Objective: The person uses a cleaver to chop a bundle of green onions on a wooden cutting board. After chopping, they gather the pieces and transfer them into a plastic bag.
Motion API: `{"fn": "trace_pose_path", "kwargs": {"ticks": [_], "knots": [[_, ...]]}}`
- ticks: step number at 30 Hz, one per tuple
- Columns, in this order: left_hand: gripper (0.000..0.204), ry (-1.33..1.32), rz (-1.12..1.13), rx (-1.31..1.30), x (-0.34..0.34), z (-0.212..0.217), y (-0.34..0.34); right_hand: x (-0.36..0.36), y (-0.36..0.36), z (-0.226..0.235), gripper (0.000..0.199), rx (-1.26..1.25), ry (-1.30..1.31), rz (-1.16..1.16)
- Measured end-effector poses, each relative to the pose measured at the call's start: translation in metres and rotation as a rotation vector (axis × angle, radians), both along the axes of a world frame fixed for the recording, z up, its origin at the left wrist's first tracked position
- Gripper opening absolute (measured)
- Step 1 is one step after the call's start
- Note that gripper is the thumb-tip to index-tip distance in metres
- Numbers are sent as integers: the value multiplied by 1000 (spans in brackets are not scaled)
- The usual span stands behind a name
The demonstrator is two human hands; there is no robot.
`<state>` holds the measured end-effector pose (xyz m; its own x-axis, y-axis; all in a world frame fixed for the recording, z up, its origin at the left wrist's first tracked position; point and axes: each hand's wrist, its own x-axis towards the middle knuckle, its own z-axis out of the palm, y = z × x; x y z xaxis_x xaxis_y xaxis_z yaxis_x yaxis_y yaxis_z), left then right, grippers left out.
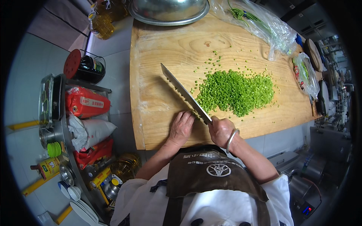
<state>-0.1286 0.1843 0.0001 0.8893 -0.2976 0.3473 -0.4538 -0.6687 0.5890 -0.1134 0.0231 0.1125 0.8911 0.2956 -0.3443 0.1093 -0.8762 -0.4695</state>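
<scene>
Knife [186, 94] in right grip [222, 132], chopped greens [235, 92] alongside.

Chopped green pieces [236, 92] lie heaped on a wooden board [162, 43], right of a slanting steel knife [185, 92].

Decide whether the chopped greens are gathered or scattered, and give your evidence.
Mostly gathered: the chopped greens form one dense pile on the wooden board, with some loose bits around it.
</scene>
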Motion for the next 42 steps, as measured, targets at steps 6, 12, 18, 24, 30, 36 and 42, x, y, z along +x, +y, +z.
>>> {"fn": "trace_pose_path", "kwargs": {"ticks": [6,12,18,24,30,36,42], "knots": [[26,-16,1,-14,0,-4,0,-20,-4,13,12,-35,-15,49],[19,116,-35,90,-4,-3,3,-11,9,-10,10,-32,56,-19],[18,41,-10,-6,0,3,1,-12,-4,-15,10,109,-60,-32],[18,-18,-12,-28,0,-1,2,-22,-5,4,12,54,-37,18],[19,3,-44,23,-2,2,7,-7,13,9,14,-69,211,-13],[20,74,-93,75,-6,-2,15,-7,20,-14,11,-48,47,-34],[34,34,-64,-67,-8,8,16,-9,9,-23,10,67,-47,-41]]}}
